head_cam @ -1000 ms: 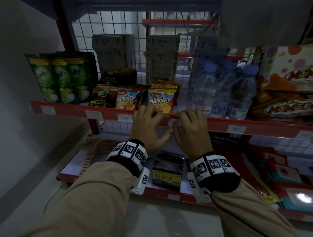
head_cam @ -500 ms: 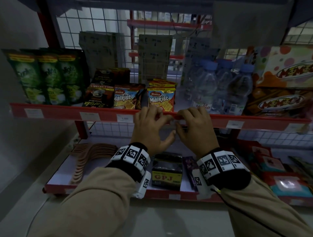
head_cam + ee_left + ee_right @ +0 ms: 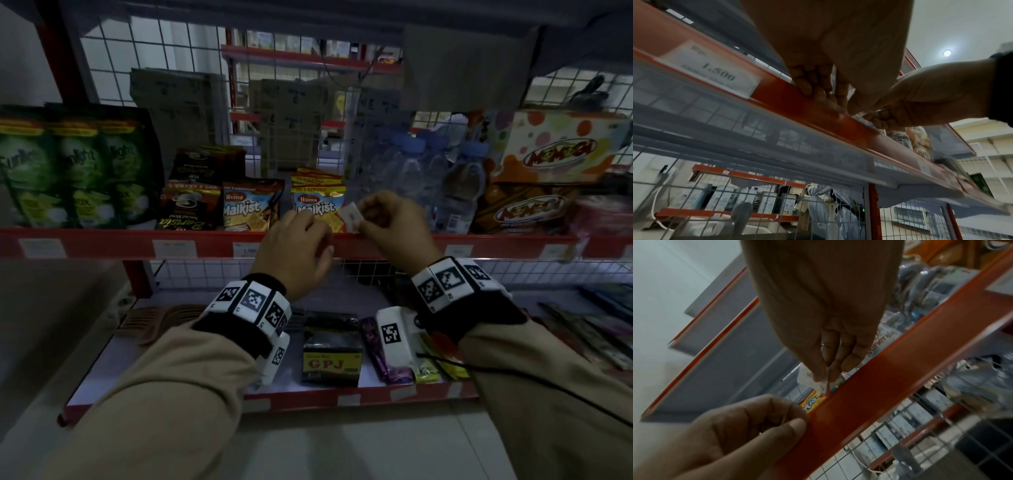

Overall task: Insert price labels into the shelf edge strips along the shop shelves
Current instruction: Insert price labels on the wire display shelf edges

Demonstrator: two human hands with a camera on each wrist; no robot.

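1. right hand pinches small white paper price label between thumb and fingertips; label tilted, just above strip, not in it.
2. left hand just beside, curled fingers and thumb pinch top lip of red shelf edge strip.
3. yellow Malkist cracker packets just behind both hands.

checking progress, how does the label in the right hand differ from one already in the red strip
The held label is loose, pinched by the right hand above the shelf edge; the seated label sits inside the red edge strip. The held label tilts; the seated label lies flat and level. Both are small white slips.
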